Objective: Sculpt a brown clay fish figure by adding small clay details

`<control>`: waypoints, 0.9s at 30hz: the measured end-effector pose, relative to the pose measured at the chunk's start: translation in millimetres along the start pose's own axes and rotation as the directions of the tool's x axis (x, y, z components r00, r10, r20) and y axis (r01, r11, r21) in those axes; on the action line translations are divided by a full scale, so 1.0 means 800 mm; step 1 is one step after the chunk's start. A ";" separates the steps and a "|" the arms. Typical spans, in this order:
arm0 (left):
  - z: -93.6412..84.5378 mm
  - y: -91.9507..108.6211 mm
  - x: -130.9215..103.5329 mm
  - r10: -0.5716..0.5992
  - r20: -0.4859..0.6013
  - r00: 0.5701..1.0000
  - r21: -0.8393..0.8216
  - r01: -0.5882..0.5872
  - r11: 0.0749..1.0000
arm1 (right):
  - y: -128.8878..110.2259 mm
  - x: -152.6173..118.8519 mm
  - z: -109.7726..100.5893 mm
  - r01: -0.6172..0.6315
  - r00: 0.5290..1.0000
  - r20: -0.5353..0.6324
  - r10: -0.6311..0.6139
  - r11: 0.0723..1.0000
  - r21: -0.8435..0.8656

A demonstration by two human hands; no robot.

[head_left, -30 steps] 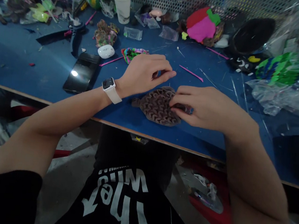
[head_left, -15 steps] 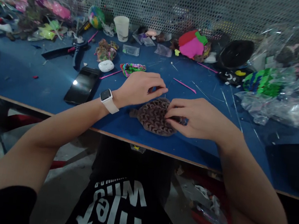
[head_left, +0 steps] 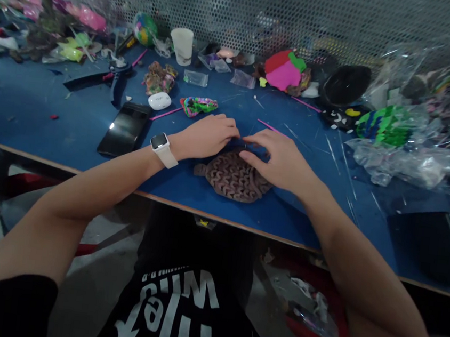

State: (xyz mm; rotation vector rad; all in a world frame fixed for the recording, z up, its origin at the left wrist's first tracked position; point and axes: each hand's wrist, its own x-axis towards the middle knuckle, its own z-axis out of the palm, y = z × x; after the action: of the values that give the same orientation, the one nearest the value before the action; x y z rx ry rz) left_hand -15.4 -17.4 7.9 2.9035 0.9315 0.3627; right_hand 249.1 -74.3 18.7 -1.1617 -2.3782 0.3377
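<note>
A brown clay piece (head_left: 236, 177) with rows of curved, scale-like strips lies at the table's front edge, a small stub at its left end. Behind it, my left hand (head_left: 208, 136) is closed, fingers pressed together; whatever it pinches is too small or hidden to make out. My right hand (head_left: 280, 158) hovers over the clay piece's back right side, holding nothing that I can see. Its index fingertip is close to my left fingertips, and its thumb is apart from the index finger, just above the clay.
On the blue table (head_left: 73, 115) are a phone (head_left: 124, 130), a white earbud case (head_left: 159, 100), multicoloured clay (head_left: 197, 106) and pliers (head_left: 118, 79). Farther back stand a paper cup (head_left: 182, 46) and a red-and-pink clay piece (head_left: 285, 73). Plastic bags (head_left: 398, 162) lie right, near a dark box (head_left: 428, 243).
My right hand has lifted off the right part of the clay piece and moved left and back, towards my left fingertips. The left hand has shifted slightly left and its fingers have drawn in.
</note>
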 end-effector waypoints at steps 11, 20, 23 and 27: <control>0.002 -0.002 -0.003 -0.031 0.027 0.999 -0.073 0.033 0.997 | 0.007 0.009 0.005 -0.211 0.977 0.085 0.194 0.925 0.317; 0.001 -0.012 0.000 -0.071 -0.027 0.997 0.014 0.072 0.997 | 0.002 0.007 0.001 -0.301 0.954 0.182 0.240 0.742 0.599; -0.004 -0.021 -0.005 -0.098 -0.065 0.993 0.092 0.104 0.990 | -0.002 0.006 -0.005 -0.289 0.957 0.167 0.237 0.730 0.620; -0.011 -0.036 -0.016 -0.134 -0.025 0.991 0.073 0.136 0.988 | -0.008 -0.004 -0.043 -0.066 0.949 -0.206 0.240 0.788 0.613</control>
State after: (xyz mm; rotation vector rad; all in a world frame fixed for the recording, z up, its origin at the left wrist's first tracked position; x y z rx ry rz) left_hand -43.7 -1.5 10.3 2.8862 1.1616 0.3560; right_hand 263.9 -80.1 49.7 -1.0079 -1.7326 0.8586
